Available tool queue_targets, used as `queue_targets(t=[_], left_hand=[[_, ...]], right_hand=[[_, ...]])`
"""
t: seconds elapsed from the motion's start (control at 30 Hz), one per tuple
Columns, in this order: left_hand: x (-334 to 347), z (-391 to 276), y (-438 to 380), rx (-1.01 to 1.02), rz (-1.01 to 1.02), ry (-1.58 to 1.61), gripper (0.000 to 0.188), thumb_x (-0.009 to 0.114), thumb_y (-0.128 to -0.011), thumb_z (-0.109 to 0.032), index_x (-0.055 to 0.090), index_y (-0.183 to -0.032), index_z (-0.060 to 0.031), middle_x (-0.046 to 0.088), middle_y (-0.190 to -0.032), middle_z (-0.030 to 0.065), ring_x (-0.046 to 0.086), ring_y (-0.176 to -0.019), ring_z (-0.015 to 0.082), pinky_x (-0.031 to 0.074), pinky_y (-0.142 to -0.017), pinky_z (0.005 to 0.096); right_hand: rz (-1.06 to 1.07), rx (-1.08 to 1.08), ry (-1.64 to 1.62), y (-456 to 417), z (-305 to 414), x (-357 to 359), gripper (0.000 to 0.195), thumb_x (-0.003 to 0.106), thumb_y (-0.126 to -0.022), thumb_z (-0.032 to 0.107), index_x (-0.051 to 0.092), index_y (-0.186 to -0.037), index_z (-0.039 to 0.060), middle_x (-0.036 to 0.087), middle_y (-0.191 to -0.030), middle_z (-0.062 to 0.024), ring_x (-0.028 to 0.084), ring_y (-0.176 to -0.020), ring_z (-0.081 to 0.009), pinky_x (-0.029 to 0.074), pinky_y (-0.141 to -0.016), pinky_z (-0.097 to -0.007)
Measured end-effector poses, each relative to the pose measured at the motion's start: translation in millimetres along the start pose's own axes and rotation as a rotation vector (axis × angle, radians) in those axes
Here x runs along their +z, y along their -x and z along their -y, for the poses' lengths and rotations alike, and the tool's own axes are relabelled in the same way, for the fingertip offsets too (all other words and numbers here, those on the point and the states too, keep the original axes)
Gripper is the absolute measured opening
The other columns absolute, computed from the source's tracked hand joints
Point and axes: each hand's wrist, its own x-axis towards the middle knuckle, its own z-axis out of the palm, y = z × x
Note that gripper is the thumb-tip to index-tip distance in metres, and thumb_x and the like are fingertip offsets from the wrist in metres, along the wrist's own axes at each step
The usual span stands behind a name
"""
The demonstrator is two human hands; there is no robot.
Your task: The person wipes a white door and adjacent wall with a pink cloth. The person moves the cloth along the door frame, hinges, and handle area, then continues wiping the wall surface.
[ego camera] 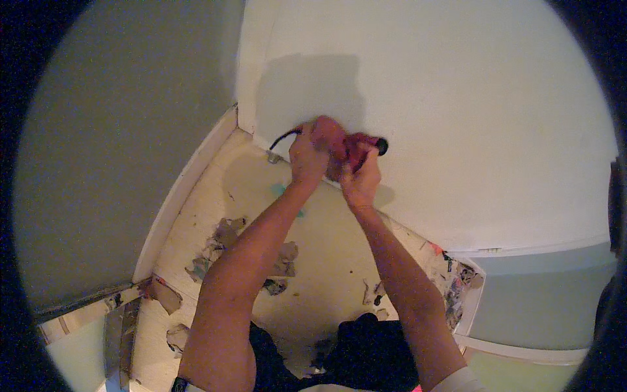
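Both of my hands are raised in front of a white wall or door panel (pixel 455 122), around a dark red hand-held tool (pixel 329 131) that is blurred. My left hand (pixel 308 159) grips its rounded left part. A thin black cord or hose (pixel 285 137) curves down to the left beside that hand. My right hand (pixel 363 179) is closed on the right part, which ends in a round black cap or knob (pixel 382 146). Fingers and blur hide much of the tool, so its exact kind cannot be told.
Torn scraps of brown paper or debris (pixel 228 232) lie on the tan floor (pixel 328 240). A grey wall (pixel 122 122) with a white baseboard (pixel 181 186) rises at left. More litter (pixel 455 299) lines the floor's right edge. A small fitting (pixel 273 157) sits at the panel's base.
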Motion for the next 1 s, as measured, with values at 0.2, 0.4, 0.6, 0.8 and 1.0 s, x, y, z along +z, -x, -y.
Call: queue_targets(t=[0.2,0.4,0.6,0.8,1.0], left_hand=[[0.4,52.4,18.0,-0.168,0.045,-0.068,0.045,0.068,-0.068,-0.012,0.052,-0.110,-0.0039,0.063,-0.098,0.0219,0.059,-0.092,0.0426,0.048,-0.079,0.0465],[15.7,103.7,37.0,-0.360,0.069,-0.170,0.041,0.063,-0.068,-0.014,0.053,-0.106,-0.0036,0.063,-0.093,0.0201,0.060,-0.090,0.0412,0.048,-0.079,0.0467],[19.7,122.7,43.2,-0.410,0.001,-0.135,0.036,0.063,-0.068,-0.015,0.056,-0.100,-0.0029,0.064,-0.091,0.0194,0.060,-0.089,0.0402,0.048,-0.079,0.0466],[-3.8,40.4,17.2,-0.288,-0.062,-0.262,0.038,0.067,-0.067,-0.019,0.057,-0.099,-0.0016,0.063,-0.090,0.0202,0.061,-0.086,0.0393,0.049,-0.075,0.0459],[-10.8,-43.0,-13.5,-0.015,-0.240,-0.008,0.036,0.067,-0.069,-0.016,0.056,-0.100,-0.0009,0.062,-0.090,0.0198,0.059,-0.086,0.0375,0.047,-0.076,0.0440]], right_hand=[[0.219,0.197,0.106,37.6,-29.8,44.2,0.042,0.067,-0.072,0.007,0.048,-0.110,0.0059,0.062,-0.094,-0.0172,0.061,-0.088,-0.0325,0.048,-0.077,-0.0395],[0.198,0.571,-0.374,73.9,-103.7,87.5,0.047,0.068,-0.068,0.004,0.052,-0.112,0.0055,0.062,-0.096,-0.0114,0.060,-0.089,-0.0248,0.049,-0.079,-0.0364],[0.485,0.615,-0.383,71.6,-125.1,91.7,0.037,0.063,-0.070,0.002,0.058,-0.106,0.0054,0.061,-0.098,-0.0077,0.059,-0.090,-0.0255,0.050,-0.078,-0.0383],[0.253,0.911,-0.780,30.2,-54.1,58.2,0.033,0.059,-0.071,-0.003,0.057,-0.103,0.0048,0.061,-0.092,-0.0075,0.059,-0.087,-0.0225,0.050,-0.075,-0.0358],[-0.080,0.580,-0.752,-16.6,33.4,-1.4,0.032,0.061,-0.072,-0.004,0.052,-0.102,0.0030,0.059,-0.090,-0.0065,0.057,-0.085,-0.0168,0.048,-0.077,-0.0295]])
